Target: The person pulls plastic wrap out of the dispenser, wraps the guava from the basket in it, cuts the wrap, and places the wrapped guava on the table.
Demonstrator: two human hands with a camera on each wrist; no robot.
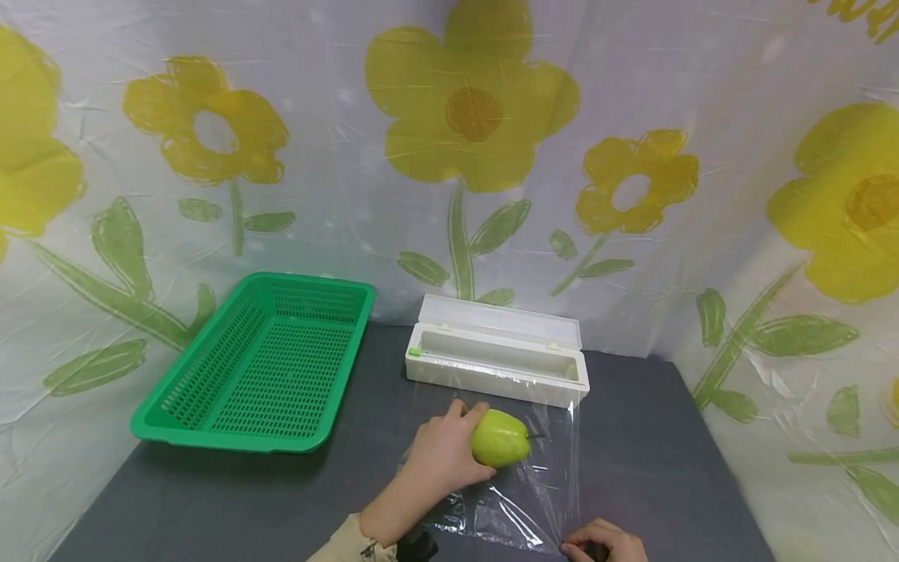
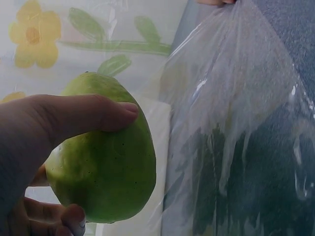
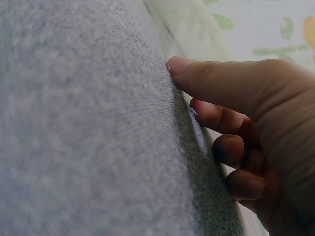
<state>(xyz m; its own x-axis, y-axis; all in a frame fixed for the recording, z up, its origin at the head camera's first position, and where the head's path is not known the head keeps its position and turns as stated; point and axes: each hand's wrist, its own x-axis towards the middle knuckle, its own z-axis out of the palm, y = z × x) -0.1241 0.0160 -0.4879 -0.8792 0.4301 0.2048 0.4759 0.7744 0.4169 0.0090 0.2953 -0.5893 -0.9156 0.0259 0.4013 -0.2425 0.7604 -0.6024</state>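
In the head view my left hand [image 1: 444, 446] grips a yellow-green pear [image 1: 501, 439], its stem pointing right. The left wrist view shows my thumb [image 2: 93, 112] across the pear [image 2: 113, 162] and other fingers curled under it. Clear plastic wrap [image 1: 516, 507] runs from a white wrap dispenser box [image 1: 497, 381] toward the table's front, beneath the pear. At the wrap's front right corner, my right hand [image 1: 607, 540] pinches the film between thumb and index finger. In the left wrist view the wrap [image 2: 221, 98] gathers in creases toward that pinch.
The dispenser's lid [image 1: 502, 318] stands open at the back, with a small green piece [image 1: 415, 352] at its left end. A green perforated basket [image 1: 158, 425] sits at the left of the dark table [image 1: 660, 445]. A flower-printed sheet [image 1: 330, 195] hangs behind.
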